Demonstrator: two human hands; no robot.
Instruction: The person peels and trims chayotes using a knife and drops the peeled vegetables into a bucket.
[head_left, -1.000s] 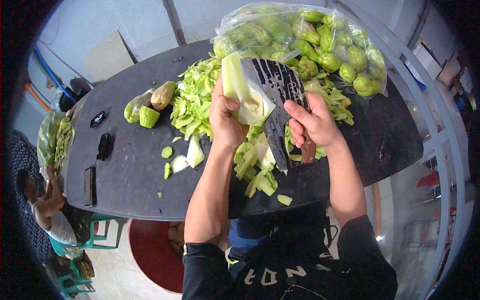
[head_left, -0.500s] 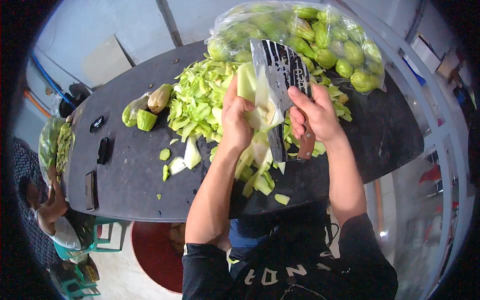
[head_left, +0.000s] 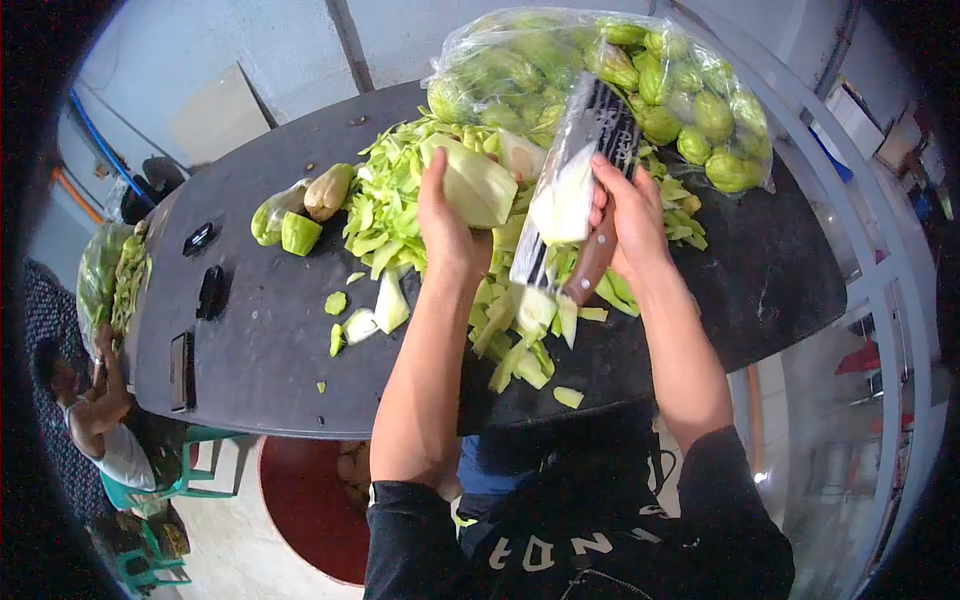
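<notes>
My left hand (head_left: 450, 225) grips a peeled chayote piece (head_left: 470, 185), pale green with flat cut faces. In my right hand (head_left: 638, 222) is a cleaver (head_left: 610, 115) with a dark, streaked blade, held by its wooden handle (head_left: 590, 268). A pale chayote slice (head_left: 565, 205) lies against the blade, by my right thumb. The blade is apart from the piece in my left hand. Beneath both hands spreads a pile of green chayote cuttings (head_left: 390, 205), partly hidden by them. Longer strips (head_left: 515, 350) lie nearer the table's front edge.
A clear plastic bag of whole chayotes (head_left: 655, 90) rests at the back of the dark table (head_left: 270, 350). Whole and cut chayotes (head_left: 328, 192) lie left of the pile, near several small black objects (head_left: 210, 292). Below stands a red tub (head_left: 310, 500). Another person (head_left: 110, 430) sits far left.
The hands have drawn apart. The left turned its chayote piece, showing a broad cut face. The cleaver tilted to the right, and a pale slice now lies on its blade.
</notes>
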